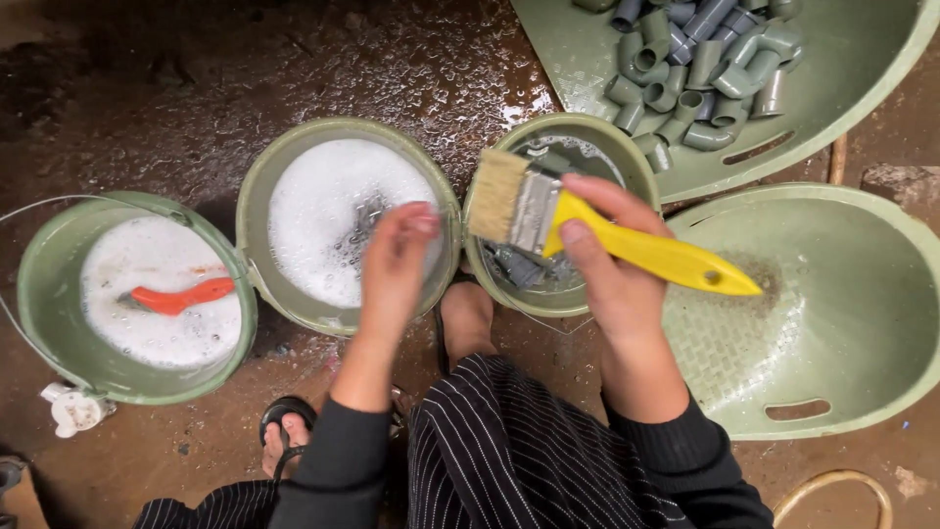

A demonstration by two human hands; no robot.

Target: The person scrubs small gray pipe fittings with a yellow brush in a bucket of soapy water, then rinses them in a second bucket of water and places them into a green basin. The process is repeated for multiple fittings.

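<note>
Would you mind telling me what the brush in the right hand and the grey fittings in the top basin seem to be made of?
The brush, held in the right hand, looks to have a glossy yellow plastic handle, a dull metal ferrule and pale bristles, natural or synthetic unclear. The grey fittings look like matte moulded plastic pipe elbows, probably PVC.

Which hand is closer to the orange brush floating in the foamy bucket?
Left. The left hand reaches over the middle bucket, beside the orange brush. The right hand, holding the yellow brush, is farther away.
</note>
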